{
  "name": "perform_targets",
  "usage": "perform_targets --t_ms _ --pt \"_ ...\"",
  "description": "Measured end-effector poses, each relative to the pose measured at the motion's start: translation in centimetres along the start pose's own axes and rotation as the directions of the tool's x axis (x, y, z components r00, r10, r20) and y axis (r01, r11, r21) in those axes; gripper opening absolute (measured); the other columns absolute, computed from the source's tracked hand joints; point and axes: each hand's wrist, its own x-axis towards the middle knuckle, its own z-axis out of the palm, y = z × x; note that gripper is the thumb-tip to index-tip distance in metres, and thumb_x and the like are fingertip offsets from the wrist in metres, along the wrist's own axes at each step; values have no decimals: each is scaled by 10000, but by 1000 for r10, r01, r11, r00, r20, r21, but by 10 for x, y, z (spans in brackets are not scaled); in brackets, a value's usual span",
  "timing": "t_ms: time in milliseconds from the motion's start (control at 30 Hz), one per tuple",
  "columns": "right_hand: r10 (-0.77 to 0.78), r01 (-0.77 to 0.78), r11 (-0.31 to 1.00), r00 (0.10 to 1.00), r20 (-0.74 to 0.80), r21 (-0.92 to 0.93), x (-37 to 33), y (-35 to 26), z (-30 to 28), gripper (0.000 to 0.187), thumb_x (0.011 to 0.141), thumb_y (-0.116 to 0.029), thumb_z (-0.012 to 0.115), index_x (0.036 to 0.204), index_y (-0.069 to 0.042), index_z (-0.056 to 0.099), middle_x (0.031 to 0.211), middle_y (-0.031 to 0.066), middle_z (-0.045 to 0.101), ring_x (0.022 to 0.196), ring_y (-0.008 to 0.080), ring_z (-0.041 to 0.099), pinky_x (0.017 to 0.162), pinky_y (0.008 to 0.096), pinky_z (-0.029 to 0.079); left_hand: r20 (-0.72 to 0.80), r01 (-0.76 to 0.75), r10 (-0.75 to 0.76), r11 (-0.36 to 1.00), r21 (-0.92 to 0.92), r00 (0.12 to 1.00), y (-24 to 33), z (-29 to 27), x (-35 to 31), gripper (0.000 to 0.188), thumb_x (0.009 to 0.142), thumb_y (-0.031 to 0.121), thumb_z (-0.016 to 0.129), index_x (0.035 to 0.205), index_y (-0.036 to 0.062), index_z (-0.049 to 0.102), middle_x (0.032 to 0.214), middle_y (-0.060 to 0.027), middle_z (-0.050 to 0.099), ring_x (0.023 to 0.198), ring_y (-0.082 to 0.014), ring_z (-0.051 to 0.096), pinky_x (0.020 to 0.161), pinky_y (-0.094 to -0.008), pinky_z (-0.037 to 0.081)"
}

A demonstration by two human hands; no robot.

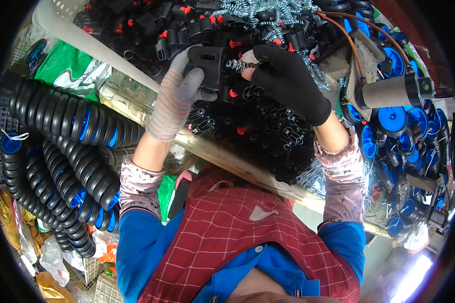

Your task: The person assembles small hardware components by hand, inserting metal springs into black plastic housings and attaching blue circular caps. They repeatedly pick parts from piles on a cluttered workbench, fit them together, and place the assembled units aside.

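Note:
My left hand [172, 103], in a grey striped glove, is closed around a black plastic housing [206, 65] with a slot in its upper face. My right hand [291, 81] wears a black glove that leaves the fingertips bare. Between its thumb and fingers is a coil spring [234, 64], whose free end points left at the housing's right side. Whether the spring touches the housing is hard to tell. Below and beyond both hands spreads a heap of black plastic parts [156, 22]. Small red pieces [233, 94] are scattered among them.
Loose metal springs [260, 9] lie heaped at the back. A wooden rail [232, 159] borders the worktop nearest me. At right, a metal cylinder [389, 92] with orange hoses stands before blue-and-black wheels [392, 119]. Rows of stacked black wheels [50, 110] fill the left side.

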Motion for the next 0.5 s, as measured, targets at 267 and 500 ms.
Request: perform_targets --t_ms 267,500 --pt "-24 71 956 986 166 -285 -4 -9 1 291 881 -152 747 1133 -32 666 936 78 652 807 176 657 703 315 526 14 -40 38 968 246 999 -9 -5 -21 607 994 178 614 1542 97 365 1091 -61 669 820 -88 641 667 -236 566" --pt "-241 368 624 930 278 -690 -30 -32 16 276 816 -227 765 1060 -133 679 893 58 591 719 264 637 556 384 506 -12 153 -154 988 -9 988 -48 -13 -39 505 1009 253 625 1465 75 498 1054 -40 682 719 -80 612 604 -227 517"
